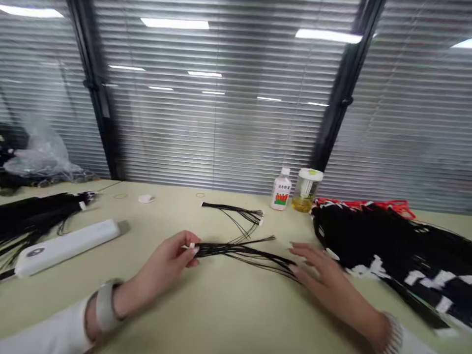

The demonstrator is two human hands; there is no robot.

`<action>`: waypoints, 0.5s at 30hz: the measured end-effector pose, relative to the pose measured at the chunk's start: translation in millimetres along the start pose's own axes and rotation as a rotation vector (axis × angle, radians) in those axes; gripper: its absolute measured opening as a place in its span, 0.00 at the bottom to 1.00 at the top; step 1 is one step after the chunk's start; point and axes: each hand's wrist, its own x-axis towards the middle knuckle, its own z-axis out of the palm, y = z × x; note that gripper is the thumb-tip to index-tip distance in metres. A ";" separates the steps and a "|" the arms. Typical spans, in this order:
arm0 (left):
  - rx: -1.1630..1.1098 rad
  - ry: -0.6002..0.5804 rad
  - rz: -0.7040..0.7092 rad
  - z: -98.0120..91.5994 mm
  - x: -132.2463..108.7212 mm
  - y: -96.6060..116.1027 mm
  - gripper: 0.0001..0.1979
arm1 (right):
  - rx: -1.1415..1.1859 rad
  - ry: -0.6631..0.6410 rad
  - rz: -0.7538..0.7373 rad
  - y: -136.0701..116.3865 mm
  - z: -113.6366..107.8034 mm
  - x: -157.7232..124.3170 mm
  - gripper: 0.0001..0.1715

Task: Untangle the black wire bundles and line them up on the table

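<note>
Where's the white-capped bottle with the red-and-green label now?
The white-capped bottle stands right of centre in the head view, near the back edge of the pale table, just left of the clear, white-lidded jar.

A: Bright or dim?
B: Bright, with pale, fairly even light over the tabletop (239,319) and a stronger glow low on the blinds (214,152).
A: Any glare?
B: Yes, from burnt-out white light strips (174,23) across the top, with smaller ones below.
A: And shadows?
B: Soft-edged, under the right hand (322,275) and beside the white power bank (66,247).
A: Sharp?
B: Soft overall, and nearly detail-less in the black heap (368,236) at right.
A: Distorted?
B: Stretched toward the edges, as in the outward lean of the window posts (93,88).
</note>
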 end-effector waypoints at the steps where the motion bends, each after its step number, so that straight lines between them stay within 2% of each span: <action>1: 0.036 0.002 0.050 -1.6 -5.7 -0.3 0.07 | -0.039 -0.034 -0.029 -4.2 0.8 -1.5 0.24; 3: 0.132 0.015 0.155 -4.4 -15.6 -0.6 0.06 | -0.093 -0.077 -0.075 -8.9 1.2 -3.0 0.23; 5: 0.273 0.053 0.269 -6.9 -22.3 -0.6 0.06 | -0.112 -0.089 -0.094 -7.9 -0.5 -2.2 0.17; 7: 0.404 0.060 0.412 -9.0 -25.4 -1.0 0.07 | -0.130 -0.047 -0.124 -2.9 -3.5 -0.2 0.13; 10: 0.516 -0.005 0.591 -10.5 -24.2 -5.0 0.10 | -0.171 0.053 -0.191 4.4 -6.6 2.4 0.14; 12: 0.564 -0.049 0.626 -9.3 -21.1 -10.2 0.12 | -0.186 0.065 -0.239 6.2 -5.2 2.7 0.13; 15: 0.617 -0.089 0.574 -4.5 -15.6 -17.1 0.11 | -0.180 0.024 -0.313 5.1 1.5 2.1 0.12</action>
